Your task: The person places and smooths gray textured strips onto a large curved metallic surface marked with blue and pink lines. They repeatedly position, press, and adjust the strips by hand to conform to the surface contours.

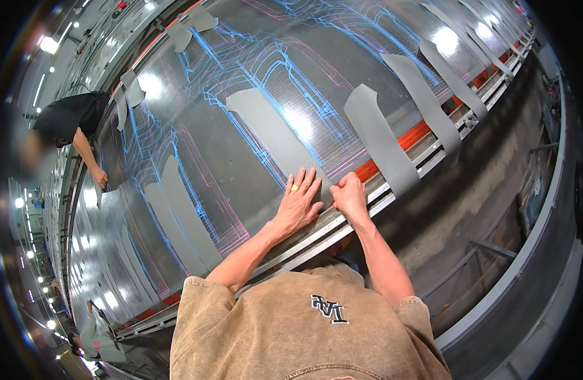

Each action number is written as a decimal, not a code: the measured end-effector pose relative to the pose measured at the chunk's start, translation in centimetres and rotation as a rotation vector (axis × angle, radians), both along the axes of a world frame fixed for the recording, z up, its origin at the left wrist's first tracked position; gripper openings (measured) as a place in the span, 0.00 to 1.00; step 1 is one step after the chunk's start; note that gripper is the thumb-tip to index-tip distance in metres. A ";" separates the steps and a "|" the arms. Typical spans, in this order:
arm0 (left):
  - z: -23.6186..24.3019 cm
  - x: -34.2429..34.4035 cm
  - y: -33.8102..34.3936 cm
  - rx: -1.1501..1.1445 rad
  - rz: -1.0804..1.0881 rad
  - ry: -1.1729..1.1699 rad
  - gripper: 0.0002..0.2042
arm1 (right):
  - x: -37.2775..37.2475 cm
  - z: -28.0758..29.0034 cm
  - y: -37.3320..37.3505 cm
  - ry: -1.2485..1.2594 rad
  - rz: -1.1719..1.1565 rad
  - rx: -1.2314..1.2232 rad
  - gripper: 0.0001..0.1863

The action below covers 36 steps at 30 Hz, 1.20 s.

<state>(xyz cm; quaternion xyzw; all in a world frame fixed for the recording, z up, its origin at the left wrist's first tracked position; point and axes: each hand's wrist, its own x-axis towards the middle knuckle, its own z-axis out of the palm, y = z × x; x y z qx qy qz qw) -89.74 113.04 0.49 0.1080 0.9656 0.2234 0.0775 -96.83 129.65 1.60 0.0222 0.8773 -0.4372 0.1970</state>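
Note:
A long grey ribbed fabric piece (269, 130) lies on the dark table, over blue and pink outlines. My left hand (296, 201) rests on its near end, palm down with the fingers spread, a yellow band around one finger. Close by on the right, my right hand (350, 197) is closed, its thumb and fingers pinching the near right corner of the same piece at the table's edge. My fingers hide part of that corner. To the right, another grey fabric piece (381, 142) hangs over the metal edge rail (367, 212).
Further grey pieces lie along the table (215, 164), some draped over the near rail. On the far left side, a person in black (76, 120) reaches onto the table. Another person (98, 339) stands at the lower left. A metal-framed structure (494, 250) is at the right.

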 end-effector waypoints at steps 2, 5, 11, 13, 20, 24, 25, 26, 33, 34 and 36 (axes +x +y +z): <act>0.2 1.0 -0.1 0.110 0.041 -0.033 0.29 | -1.3 0.7 -0.4 -0.339 -0.165 -0.258 0.10; -0.1 1.6 0.1 0.238 0.061 -0.044 0.27 | -1.0 -0.5 -1.2 -0.378 -0.156 -0.296 0.11; 1.0 1.7 0.8 0.527 0.313 0.260 0.16 | 0.2 -2.7 -0.6 -0.065 -0.089 -0.085 0.12; 1.8 2.4 1.1 0.639 0.545 0.144 0.13 | 0.0 -1.9 0.0 -0.184 -0.065 -0.075 0.12; 1.3 3.3 0.4 1.415 1.087 -0.747 0.14 | -0.6 2.2 -0.8 -0.426 -0.058 -0.317 0.10; 3.4 0.4 0.4 1.864 1.187 -0.847 0.18 | -0.8 3.9 -1.8 -0.457 -0.023 -0.428 0.10; 3.8 -0.4 0.7 1.941 1.228 -0.805 0.17 | -0.9 4.2 -1.9 -0.443 -0.008 -0.461 0.10; 4.1 -1.0 0.8 2.019 1.267 -0.761 0.17 | -1.0 4.2 -1.8 -0.432 0.050 -0.419 0.09; 10.1 -2.1 1.1 1.825 1.217 -0.437 0.12 | -3.0 10.4 -2.1 -0.374 0.106 -0.611 0.10; 10.8 -2.1 1.1 1.815 1.204 -0.415 0.12 | -3.0 10.7 -2.0 -0.360 0.130 -0.634 0.10; 10.5 -1.9 1.2 1.815 1.185 -0.442 0.13 | -3.2 11.0 -1.4 -0.346 0.157 -0.606 0.10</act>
